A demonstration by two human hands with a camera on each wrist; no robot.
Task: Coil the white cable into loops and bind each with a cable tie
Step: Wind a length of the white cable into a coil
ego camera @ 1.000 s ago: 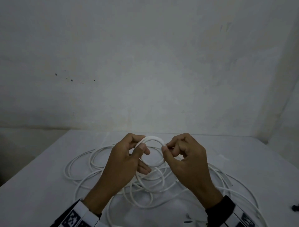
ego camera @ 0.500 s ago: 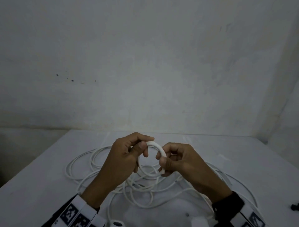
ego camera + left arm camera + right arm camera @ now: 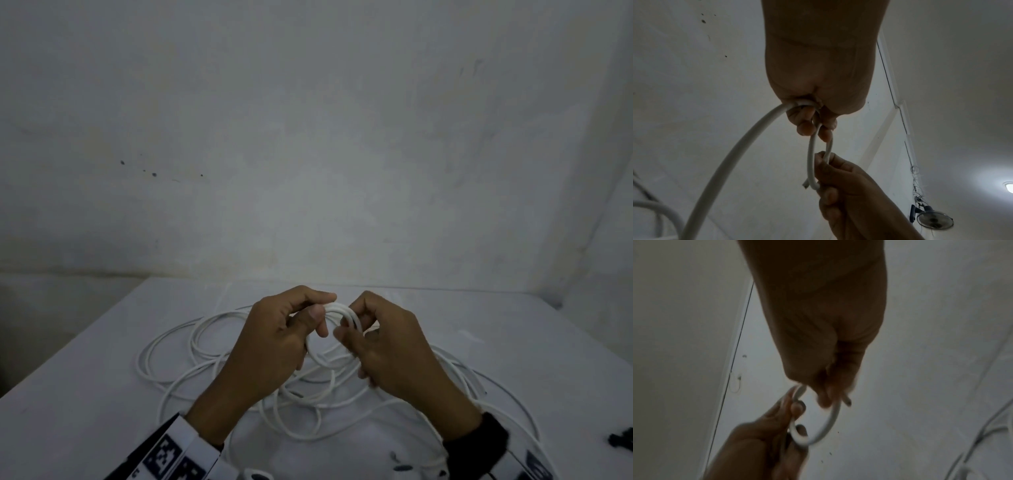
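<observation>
The white cable [image 3: 178, 346] lies mostly in loose tangled turns across the middle of the table [image 3: 85, 394], from its left side to its right edge. A small loop [image 3: 342, 313] is held above it. The left hand [image 3: 274, 346] is curled round one side, thumb pressed on top; the right hand [image 3: 383, 349] pinches the other side, fingers bent. Should either pinch slacken, the stiff loop would likely spring open, or trailing turns could snag.

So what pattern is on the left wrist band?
Black-and-white square marker pattern on the left wrist band, clearest in the head view.
</observation>
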